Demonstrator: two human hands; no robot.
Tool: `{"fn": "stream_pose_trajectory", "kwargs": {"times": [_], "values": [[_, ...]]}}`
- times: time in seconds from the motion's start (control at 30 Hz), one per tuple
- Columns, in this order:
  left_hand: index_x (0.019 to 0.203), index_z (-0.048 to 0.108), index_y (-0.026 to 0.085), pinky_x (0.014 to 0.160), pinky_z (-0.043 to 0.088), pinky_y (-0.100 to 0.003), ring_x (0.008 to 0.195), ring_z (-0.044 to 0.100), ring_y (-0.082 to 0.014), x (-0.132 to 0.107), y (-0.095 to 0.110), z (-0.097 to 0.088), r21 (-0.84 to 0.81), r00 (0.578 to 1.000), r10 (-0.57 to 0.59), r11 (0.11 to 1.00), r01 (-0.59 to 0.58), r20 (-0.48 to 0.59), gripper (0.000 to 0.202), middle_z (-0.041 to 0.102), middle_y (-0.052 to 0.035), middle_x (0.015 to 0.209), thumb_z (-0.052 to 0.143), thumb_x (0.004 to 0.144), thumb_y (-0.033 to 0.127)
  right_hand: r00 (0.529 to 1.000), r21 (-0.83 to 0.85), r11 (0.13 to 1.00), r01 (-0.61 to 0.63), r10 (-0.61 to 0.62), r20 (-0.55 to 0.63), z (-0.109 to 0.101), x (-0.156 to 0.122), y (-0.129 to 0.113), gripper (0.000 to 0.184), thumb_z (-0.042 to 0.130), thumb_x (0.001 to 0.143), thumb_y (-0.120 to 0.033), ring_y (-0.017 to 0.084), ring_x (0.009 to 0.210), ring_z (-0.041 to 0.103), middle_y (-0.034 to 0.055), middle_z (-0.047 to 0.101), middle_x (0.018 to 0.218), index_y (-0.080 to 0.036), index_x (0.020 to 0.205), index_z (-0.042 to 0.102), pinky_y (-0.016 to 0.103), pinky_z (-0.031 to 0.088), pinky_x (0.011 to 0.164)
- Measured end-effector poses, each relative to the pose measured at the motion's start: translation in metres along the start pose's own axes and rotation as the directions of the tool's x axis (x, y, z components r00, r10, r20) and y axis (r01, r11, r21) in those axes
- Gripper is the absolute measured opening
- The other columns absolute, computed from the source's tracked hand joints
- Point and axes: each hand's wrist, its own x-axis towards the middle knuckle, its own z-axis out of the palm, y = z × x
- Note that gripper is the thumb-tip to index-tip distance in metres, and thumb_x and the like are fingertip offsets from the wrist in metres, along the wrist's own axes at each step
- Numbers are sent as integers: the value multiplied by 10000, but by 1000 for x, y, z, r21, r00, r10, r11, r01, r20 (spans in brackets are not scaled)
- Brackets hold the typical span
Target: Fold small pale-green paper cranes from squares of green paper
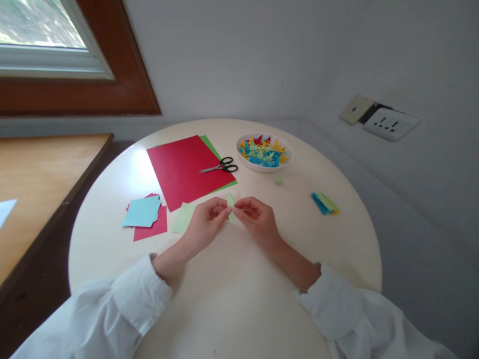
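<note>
A small folded piece of light green paper (231, 201) stands upright between my two hands, above the middle of the table. My left hand (209, 217) pinches it from the left with thumb and fingers. From the right, my right hand (258, 217) pinches the same paper, the two thumb tips close together. A flat light green paper sheet (183, 218) lies beside my left hand, partly hidden by it. Beyond the hands, black-handled scissors (219, 166) rest on a large red paper sheet (183, 169), which overlaps a green one (210, 148).
A white bowl (258, 168) of colourful folded paper pieces stands at the back, a small green folded piece (277, 180) near it. Folded strips (325, 203) lie right. Blue squares (141, 212) sit on red squares (157, 229) at left. The round white table (239, 299) meets walls behind.
</note>
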Motion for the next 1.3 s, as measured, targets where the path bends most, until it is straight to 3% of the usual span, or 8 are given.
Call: {"fn": "stream_pose_trajectory", "kwargs": {"times": [0.17,0.3,0.5,0.83,1.3], "values": [[730,519,156,531,356,-214,577,489,-100,0,-5,-1,20,997,53,998,-55,50,126,532,16,617,575,755,267,1000,-15,1000,-4,3,-16,-1,1,2,146,657,634,-306,141,640,601,11,637,676,-182,686,601,265,498,606],[779,498,168,505,342,-204,539,470,-92,-1,-5,-1,31,998,54,998,-55,36,91,524,33,578,568,755,221,1000,-9,1000,-19,19,-9,0,2,2,132,655,624,-291,138,635,599,3,638,658,-182,676,602,269,494,615],[1006,404,226,492,334,-179,499,455,-75,-5,-1,0,-131,998,38,991,-32,42,317,511,80,571,573,741,174,997,83,995,-61,57,51,1,2,0,126,657,630,-282,111,574,562,-23,609,620,-185,684,596,261,475,600],[966,453,201,517,358,-199,533,485,-86,-2,-4,-1,-98,994,42,995,-32,100,299,520,68,562,620,721,238,985,165,971,-171,166,43,1,4,1,182,720,554,-258,109,601,560,-22,622,649,-183,693,627,246,464,575],[972,560,169,473,320,-195,484,438,-78,-3,-8,-1,-69,999,31,997,-29,30,257,522,59,542,615,738,258,994,89,990,-108,106,25,-1,4,-3,121,689,598,-259,93,534,474,-51,540,530,-184,577,597,250,412,576]]}}
